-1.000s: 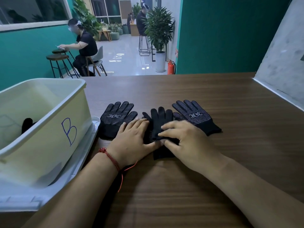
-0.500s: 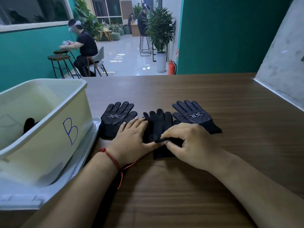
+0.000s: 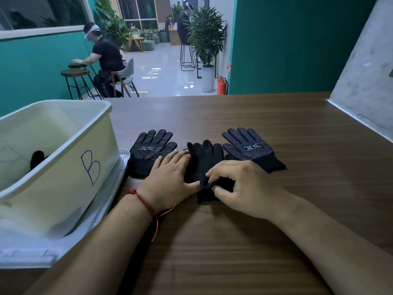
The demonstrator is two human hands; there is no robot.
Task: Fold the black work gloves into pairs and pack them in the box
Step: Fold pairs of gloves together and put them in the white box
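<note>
**Black knitted work gloves**, laid out in three places on the brown wood-grain worktop [image 3: 234, 241].

- **Centre:** a stacked black glove pair [image 3: 205, 155] lies between the two hands, plain back uppermost. A strip of white-dotted palm shows at its left edge.
- **Left hand** [image 3: 170, 179]: grip released. The fingers are straight and press the pair's left side flat.
- **Right hand** [image 3: 244, 188]: grip closed on the pair's cuff end. Thumb and curled fingers pinch a raised fold of cloth.
- **Step in hand (judged):** this pair is being folded and is not yet packed.
- **Next move (judged):** turn the pinched cuff end over the fingers while the flat hand keeps the stack aligned. Then lift the bundle left and over the rim of the cream plastic box marked with a blue "B" [image 3: 63, 177].
- **Box:** it stands on a white lid [image 3: 116, 186] at the worktop's left. A dark item [image 3: 37, 158] lies inside, too hidden to identify.
- **Unpaired gloves:** a left dotted glove [image 3: 152, 150] and a right dotted glove [image 3: 247, 147] lie palm-up just beside the pair.
- **In the way:** the left dotted glove lies between the pair and the box, and the box wall is high.
</note>
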